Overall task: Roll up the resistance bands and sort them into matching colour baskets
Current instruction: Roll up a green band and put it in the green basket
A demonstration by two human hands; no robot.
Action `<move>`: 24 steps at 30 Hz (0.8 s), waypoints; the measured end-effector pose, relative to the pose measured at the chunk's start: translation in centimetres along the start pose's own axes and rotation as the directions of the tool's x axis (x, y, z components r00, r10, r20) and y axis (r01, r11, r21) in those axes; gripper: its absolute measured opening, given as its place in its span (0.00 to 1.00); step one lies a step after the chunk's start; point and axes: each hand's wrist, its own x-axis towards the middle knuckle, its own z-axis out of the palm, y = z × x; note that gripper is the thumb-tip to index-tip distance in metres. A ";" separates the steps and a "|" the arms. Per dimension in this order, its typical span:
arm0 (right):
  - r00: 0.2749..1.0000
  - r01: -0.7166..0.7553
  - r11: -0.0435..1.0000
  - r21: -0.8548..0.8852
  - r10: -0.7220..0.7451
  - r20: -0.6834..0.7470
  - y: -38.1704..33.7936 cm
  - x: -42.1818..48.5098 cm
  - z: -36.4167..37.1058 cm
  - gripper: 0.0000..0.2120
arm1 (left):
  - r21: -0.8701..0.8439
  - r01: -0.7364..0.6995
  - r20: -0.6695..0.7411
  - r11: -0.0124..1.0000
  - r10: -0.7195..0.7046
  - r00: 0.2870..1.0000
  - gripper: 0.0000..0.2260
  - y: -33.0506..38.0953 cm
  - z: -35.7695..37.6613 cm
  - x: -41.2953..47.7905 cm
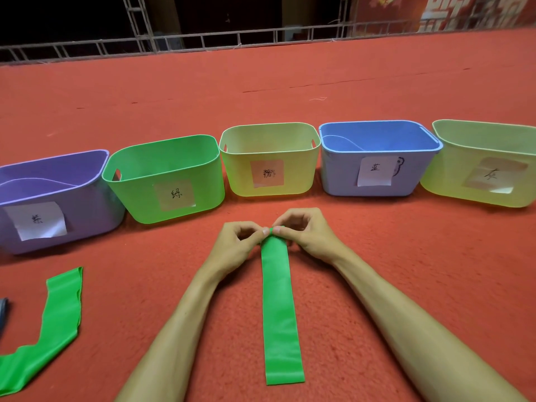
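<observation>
A green resistance band [280, 309] lies flat and straight on the red carpet, running away from me. Its far end is curled into a small tight roll. My left hand [237, 245] and my right hand [304, 233] pinch that rolled end from either side with thumbs and fingertips. A second green band [55, 317] lies loose and bent at the lower left. Behind the hands stands a row of labelled baskets: purple [87, 210], green [139, 198], yellow [237, 175], blue [339, 178] and a pale yellow-green one [443, 181].
A dark object [3, 309] shows at the left edge, cut off by the frame. Red carpet [290, 91] stretches behind the baskets to a metal truss rail [203, 42] at the back.
</observation>
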 end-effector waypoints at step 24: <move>0.999 0.031 0.999 -0.045 -0.031 -0.004 0.0 -0.2 -0.2 0.07 | -0.036 0.007 0.031 0.999 -0.006 1.000 0.04 -0.1 -0.4 -0.3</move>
